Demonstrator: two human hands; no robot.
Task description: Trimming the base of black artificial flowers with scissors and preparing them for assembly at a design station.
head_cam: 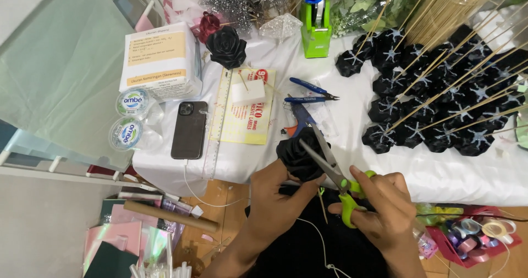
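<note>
Presently you are at the trimming step: your left hand [275, 195] grips a black ribbon rose [300, 156] at the near edge of the white table [451, 173], just in front of the blue glue gun [301, 118]. Your right hand [385, 206] is closed through the green handles of the scissors [335, 173], whose blades stand parted against the rose's right side. Judging from this, the next move calls for a steady rose and a small, careful snip. Finished roses on sticks [434, 96] lie right of the glue gun.

Black ribbon rose [300, 156] held upright at table edge, green-handled scissors [335, 173] open against it
</note>
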